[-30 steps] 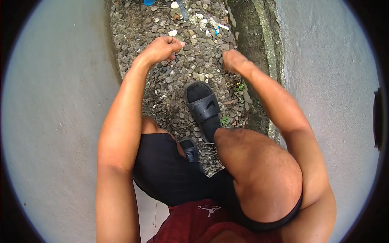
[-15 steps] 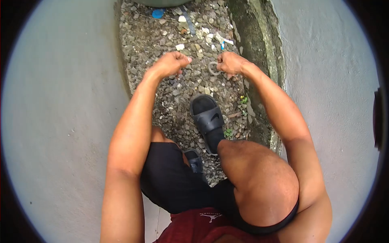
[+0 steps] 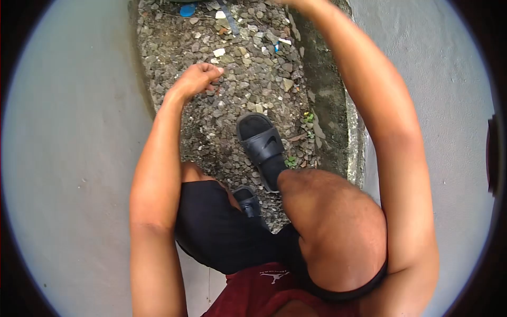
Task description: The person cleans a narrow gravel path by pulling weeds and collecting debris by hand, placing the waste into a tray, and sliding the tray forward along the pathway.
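Note:
My left hand (image 3: 198,78) is just above the grey gravel (image 3: 248,74), its fingers bent and pressed toward the thumb. Whether anything small sits in that pinch is hidden. My right hand (image 3: 290,1) is almost wholly cut off by the top edge, so its fingers do not show. Below it, a small white scrap (image 3: 285,41) and a blue bit (image 3: 276,47) lie on the stones. Closer to my left hand rests a pale, flat chip (image 3: 219,52).
Smooth grey concrete flanks the gravel strip, with a rough, mossy curb (image 3: 330,100) on the right. A blue disc (image 3: 187,10) and a dark strip (image 3: 228,18) lie farther off. My sandalled foot (image 3: 261,142) stands on the stones near a small green plant (image 3: 290,162).
My right hand, earlier holding a pale ring above the gravel, has moved forward out past the top edge; the ring is out of sight. My left hand stays pinched, slightly farther left in view.

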Demonstrator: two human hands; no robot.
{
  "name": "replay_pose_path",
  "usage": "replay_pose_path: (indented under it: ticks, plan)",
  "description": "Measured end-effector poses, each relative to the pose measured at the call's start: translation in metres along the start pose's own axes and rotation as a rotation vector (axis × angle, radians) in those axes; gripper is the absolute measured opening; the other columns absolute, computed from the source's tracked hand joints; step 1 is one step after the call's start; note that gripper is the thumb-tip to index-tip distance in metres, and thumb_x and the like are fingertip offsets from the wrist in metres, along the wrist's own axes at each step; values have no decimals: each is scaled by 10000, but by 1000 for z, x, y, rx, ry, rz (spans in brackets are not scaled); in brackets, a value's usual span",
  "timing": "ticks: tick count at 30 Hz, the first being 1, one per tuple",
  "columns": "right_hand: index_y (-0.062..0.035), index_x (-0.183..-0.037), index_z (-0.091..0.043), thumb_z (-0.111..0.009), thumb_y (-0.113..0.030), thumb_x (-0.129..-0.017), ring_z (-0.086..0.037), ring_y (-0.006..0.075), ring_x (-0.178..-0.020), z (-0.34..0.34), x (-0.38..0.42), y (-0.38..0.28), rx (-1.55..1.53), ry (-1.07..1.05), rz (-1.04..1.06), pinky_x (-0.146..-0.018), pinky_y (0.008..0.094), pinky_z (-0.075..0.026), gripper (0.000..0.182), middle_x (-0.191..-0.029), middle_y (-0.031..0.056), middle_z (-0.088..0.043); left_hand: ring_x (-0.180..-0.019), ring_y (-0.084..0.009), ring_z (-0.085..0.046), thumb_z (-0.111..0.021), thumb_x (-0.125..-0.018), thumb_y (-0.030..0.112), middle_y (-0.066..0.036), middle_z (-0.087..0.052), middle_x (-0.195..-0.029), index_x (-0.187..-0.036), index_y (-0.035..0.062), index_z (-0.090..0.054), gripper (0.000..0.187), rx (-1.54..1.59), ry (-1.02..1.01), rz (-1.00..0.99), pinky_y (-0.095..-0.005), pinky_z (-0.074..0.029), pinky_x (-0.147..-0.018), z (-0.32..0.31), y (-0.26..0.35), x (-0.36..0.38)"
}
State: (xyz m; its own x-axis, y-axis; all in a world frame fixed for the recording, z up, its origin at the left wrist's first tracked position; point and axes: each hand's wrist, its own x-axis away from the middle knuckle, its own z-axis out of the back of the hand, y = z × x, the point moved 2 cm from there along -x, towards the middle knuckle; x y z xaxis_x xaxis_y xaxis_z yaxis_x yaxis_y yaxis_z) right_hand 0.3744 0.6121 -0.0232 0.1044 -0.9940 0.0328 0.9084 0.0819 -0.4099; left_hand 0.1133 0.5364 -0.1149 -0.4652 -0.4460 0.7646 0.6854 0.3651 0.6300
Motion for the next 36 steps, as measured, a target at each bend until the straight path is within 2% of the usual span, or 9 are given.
replay_pose_path:
  ticks: [2, 3, 4, 7, 25, 29, 31, 34, 36]
  plan:
    - [-79, -812, -647, -478, -127, -844, -594, 198, -565, -48, 60, -2, 262, -607, 196, -515, 324, -492, 178, -662, 89, -626, -681, -109, -570, -644, -860, 412, -38, -637, -910, -1043, 55, -607, 402, 10, 0, 11, -273, -462, -611, -4, -9, -9]
    - [-64, -909, -675, -559, -216, -789, -662, 303, -841, -53, 101, -13, 283, -885, 96, -695, 394, -534, 226, -874, 167, -680, -664, -114, -575, -650, -859, 400, -48, -636, -880, -1006, 46, -612, 385, 9, 1, 18, -279, -457, -584, -6, -10, -9]
    - [-89, -929, -683, -594, -227, -776, -649, 279, -921, -87, 136, 3, 407, -1080, 66, -740, 397, -524, 225, -960, 166, -675, -637, -109, -570, -655, -855, 400, -40, -630, -860, -989, 51, -610, 376, -13, -4, 23, -275, -455, -568, -9, -4, -6]
    - [-124, -942, -714, -634, -206, -778, -660, 277, -938, -129, 211, 28, 568, -1320, 179, -735, 395, -520, 201, -988, 88, -695, -635, -107, -574, -655, -855, 398, -32, -626, -851, -981, 51, -609, 372, -18, -48, 7, -276, -456, -564, -19, 4, -12]
    - [-119, -958, -709, -517, -214, -896, -650, 196, -905, -131, 313, 11, 820, -844, 299, -698, 360, -442, 223, -941, 32, -693, -750, -137, -601, -622, -860, 468, -81, -647, -1010, -1163, 63, -563, 509, -133, -118, -64, -292, -493, -694, -35, 22, -10]
    - [-51, -874, -677, -503, -190, -878, -674, 292, -823, -125, 271, 10, 459, -934, -154, -683, 420, -503, 223, -874, 170, -685, -738, -133, -606, -635, -849, 471, -96, -646, -1037, -1279, 57, -480, 617, -76, -85, -77, -286, -495, -684, -34, 17, -15]
    - [16, -833, -624, -498, -138, -843, -663, 358, -812, -137, 246, 26, 188, -546, -149, -696, 437, -521, 199, -829, 245, -652, -740, -133, -609, -642, -840, 479, -103, -646, -1051, -1312, 56, -452, 662, -67, -55, -67, -284, -495, -684, -34, 14, -16]
    - [-14, -795, -520, -564, -8, -792, -618, 291, -638, -107, 209, 14, -5, -604, -128, -574, 385, -518, 45, -685, 152, -573, -738, -127, -609, -646, -832, 491, -103, -647, -1057, -1335, 57, -431, 699, -76, -56, -79, -275, -490, -686, -33, 15, -13]
    - [17, -885, -544, -508, -55, -812, -635, 302, -670, -118, 222, 20, 14, -798, -9, -610, 392, -523, 109, -745, 193, -614, -738, -121, -606, -642, -836, 491, -95, -648, -1056, -1327, 62, -441, 682, -91, -57, -77, -270, -486, -686, -34, 17, -10]
